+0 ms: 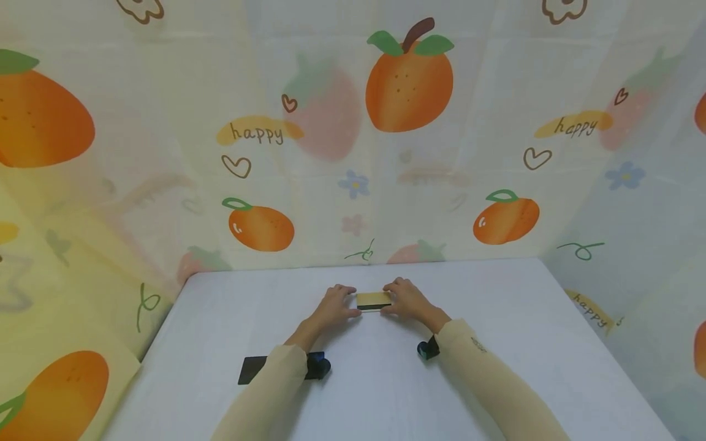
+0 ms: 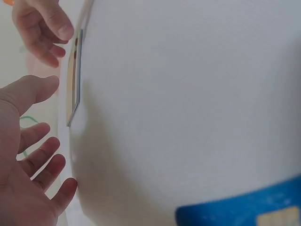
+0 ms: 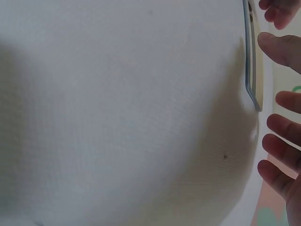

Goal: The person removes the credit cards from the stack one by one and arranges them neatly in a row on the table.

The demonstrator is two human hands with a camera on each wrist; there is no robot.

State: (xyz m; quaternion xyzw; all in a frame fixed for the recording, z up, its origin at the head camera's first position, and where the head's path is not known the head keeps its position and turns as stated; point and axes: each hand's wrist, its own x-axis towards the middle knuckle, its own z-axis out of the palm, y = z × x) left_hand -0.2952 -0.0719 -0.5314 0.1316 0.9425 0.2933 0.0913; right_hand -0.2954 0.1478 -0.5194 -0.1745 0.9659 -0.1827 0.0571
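Observation:
A flat gold card (image 1: 374, 299) with a black stripe lies toward the back of the white table, and its edge in the wrist views looks like a thin layered stack (image 2: 74, 84). My left hand (image 1: 334, 304) is at its left end, thumb and fingers spread with nothing held. At the right end is my right hand (image 1: 408, 300), its thumb over or close to the card's edge; whether it touches, I cannot tell. In the right wrist view the right fingers (image 3: 284, 129) are spread and loosely bent beside the stack (image 3: 254, 66).
A dark flat rectangle (image 1: 252, 370) lies partly under my left sleeve. In the left wrist view a blue card with a gold chip (image 2: 235, 207) shows at the lower right. Black wrist cameras (image 1: 428, 349) hang below both wrists. A fruit-printed cloth (image 1: 353, 153) stands behind the white table (image 1: 375, 392).

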